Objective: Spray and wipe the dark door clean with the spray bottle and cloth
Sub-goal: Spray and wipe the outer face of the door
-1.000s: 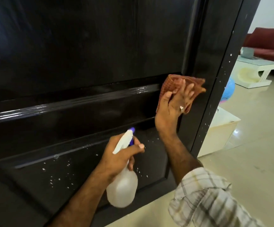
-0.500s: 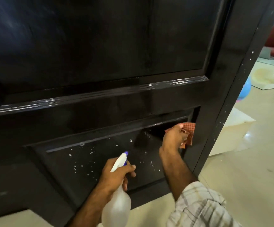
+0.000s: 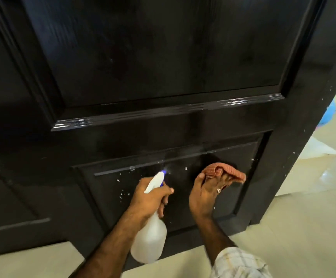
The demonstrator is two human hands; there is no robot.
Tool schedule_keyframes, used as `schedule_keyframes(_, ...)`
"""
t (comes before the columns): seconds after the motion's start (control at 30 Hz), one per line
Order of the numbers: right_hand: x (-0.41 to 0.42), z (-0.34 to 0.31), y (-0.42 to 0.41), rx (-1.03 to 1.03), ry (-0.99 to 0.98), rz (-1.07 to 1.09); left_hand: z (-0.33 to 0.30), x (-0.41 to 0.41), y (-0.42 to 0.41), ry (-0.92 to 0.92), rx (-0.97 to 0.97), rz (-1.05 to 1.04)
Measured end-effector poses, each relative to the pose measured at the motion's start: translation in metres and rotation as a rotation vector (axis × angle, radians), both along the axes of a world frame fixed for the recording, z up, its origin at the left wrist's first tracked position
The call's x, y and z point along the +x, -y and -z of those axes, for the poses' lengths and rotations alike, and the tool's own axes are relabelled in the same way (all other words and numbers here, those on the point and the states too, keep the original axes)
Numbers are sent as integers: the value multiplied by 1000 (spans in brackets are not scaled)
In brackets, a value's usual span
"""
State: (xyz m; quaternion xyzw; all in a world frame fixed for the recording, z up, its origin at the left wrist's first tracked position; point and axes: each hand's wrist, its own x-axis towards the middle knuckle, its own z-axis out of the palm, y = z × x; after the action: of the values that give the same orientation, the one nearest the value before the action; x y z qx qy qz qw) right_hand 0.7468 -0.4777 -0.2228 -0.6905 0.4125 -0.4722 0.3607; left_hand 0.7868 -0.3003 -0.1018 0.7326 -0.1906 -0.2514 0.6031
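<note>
White spray bottle (image 3: 149, 240) tilted at droplet-flecked dark door (image 3: 163, 57) (lower panel); bunched reddish cloth (image 3: 231, 171) beside

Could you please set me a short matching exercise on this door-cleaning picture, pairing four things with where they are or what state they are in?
Things:
1. spray bottle
2. cloth
3. white droplets
4. blue ball

Places or states:
A. bunched in the right hand, against the lower panel
B. on the floor beyond the door's edge
C. gripped in the left hand, nozzle aimed at the door
D. speckled over the lower panel, left of the bottle

Pairs: 1-C, 2-A, 3-D, 4-B
</note>
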Motion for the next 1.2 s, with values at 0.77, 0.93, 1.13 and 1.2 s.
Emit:
schedule_keyframes(0.77,-8,-57,46,-363,9,141,-4,20,-77,5,-205,-23)
schedule_keyframes(0.93,30,-71,-48,-464,18,14,-9,20,-71,25,-196,-64)
schedule_keyframes(1.13,-35,-35,28,-1259,-288,-384,-17,14,-67,79,-178,-97)
schedule_keyframes(1.2,-45,-41,70,-1083,-203,-223,-17,7,-69,82,-157,-149)
